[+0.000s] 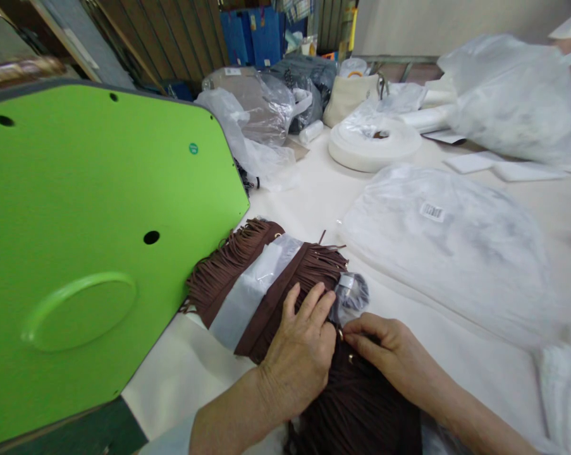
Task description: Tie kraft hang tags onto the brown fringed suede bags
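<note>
The brown fringed piece lies on the pale worktop, just right of the green panel, its far end close against the panel's edge. From there the fringed goods run away from the panel, toward the person and to the right, ending in a darker fringed section below the hands; whether the two are joined cannot be told. The left hand is nearer the panel, palm down, fingers on the brown fringe; its index finger and thumb curl out of sight, so whether they grip cannot be told. The right hand, farther from the panel, pinches a small gold-coloured ring at the darker section's upper edge between thumb and forefinger.

The brown piece looks matt and suede-like, with thin strands massed on both sides of a whitish plastic band. On the side away from the panel, a dark coil in clear wrap sits just beyond the fingertips.
</note>
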{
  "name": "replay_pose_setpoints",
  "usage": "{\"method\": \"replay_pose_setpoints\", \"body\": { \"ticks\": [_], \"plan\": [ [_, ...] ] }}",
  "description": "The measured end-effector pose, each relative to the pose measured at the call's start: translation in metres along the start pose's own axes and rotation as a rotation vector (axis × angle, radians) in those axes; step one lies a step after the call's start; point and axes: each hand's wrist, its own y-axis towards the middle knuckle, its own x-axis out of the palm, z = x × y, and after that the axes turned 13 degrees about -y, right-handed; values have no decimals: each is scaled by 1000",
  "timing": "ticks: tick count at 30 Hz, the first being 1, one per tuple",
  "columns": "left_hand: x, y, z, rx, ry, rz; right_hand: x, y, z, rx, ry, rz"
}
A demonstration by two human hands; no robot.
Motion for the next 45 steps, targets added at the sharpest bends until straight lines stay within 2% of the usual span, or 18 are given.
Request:
{"method": "replay_pose_setpoints", "body": {
  "ticks": [8,14,19,23,28,32,37,43,45],
  "plan": [
    [7,3,-1,13,-38,50,1,0,-1,1,-2,8],
    [3,2,-2,-23,-131,79,-1,-2,-2,-36,-81,19],
    [-3,2,-1,-51,-183,54,-2,-4,-4,-87,-145,40],
    [-3,2,3,-73,-141,4,-1,-5,-5,-99,-170,57],
    [1,4,4,-38,-54,4,0,-5,-3,-100,-169,49],
    [3,3,1,14,-76,52,-1,-6,-2,-109,-185,39],
    [2,-2,-3,54,-147,95,-2,-11,-3,-187,-315,119],
    [-1,-5,-6,63,-186,34,1,-11,-11,-228,-319,90],
    [-2,-5,-5,63,-172,46,3,-9,-13,-213,-312,88]
  ]
}}
